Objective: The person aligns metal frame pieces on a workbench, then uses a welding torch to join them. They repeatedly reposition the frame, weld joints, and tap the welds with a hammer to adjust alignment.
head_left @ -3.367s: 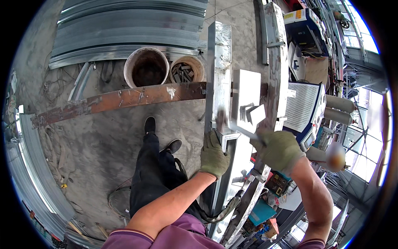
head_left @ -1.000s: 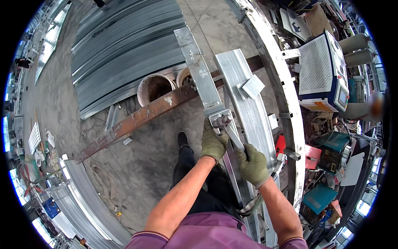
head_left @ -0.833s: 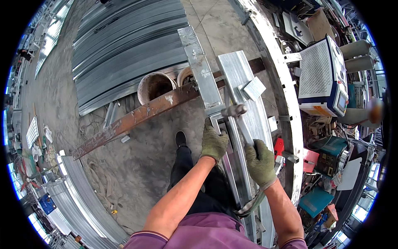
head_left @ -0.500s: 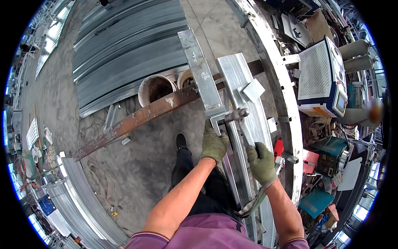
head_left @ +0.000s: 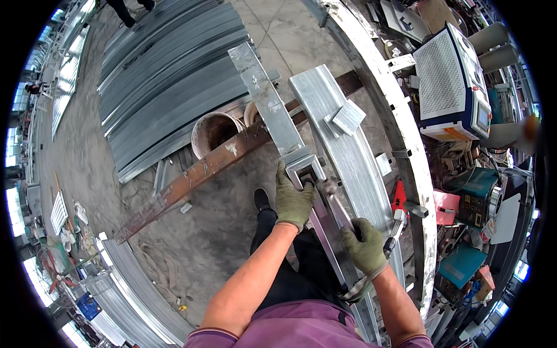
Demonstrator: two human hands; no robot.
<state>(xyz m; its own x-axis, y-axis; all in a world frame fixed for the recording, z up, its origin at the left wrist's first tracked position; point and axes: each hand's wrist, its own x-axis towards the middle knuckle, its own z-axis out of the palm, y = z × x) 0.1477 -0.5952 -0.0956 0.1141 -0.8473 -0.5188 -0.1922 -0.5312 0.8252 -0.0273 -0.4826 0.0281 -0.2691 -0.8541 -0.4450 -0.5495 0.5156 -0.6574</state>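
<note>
Both my hands wear green work gloves. My left hand [head_left: 295, 200] is closed round the near end of a metal piece with an open, squared channel end [head_left: 308, 165]. This piece lies against a long flat galvanized bar [head_left: 266, 98] that reaches away from me. In my right hand [head_left: 365, 246] is a hammer [head_left: 339, 207], gripped by its handle. The hammer's head is just right of my left hand and near the channel end; I cannot tell whether it touches metal. A wide galvanized beam [head_left: 348, 153] runs beside the hammer, with a small square plate [head_left: 348, 118] on it.
A rusty steel beam [head_left: 191, 181] crosses beneath the work, next to a dirty bucket [head_left: 213, 134]. Stacked galvanized sheets [head_left: 168, 87] lie on the floor ahead. To the right are a long white-grey rail [head_left: 400, 133], a red tool [head_left: 399, 196] and a white-blue machine [head_left: 449, 81].
The hammer's head has come down toward me, lower beside my left hand. My view has shifted slightly, and another person's legs show more at the top left. Both hands keep their grips.
</note>
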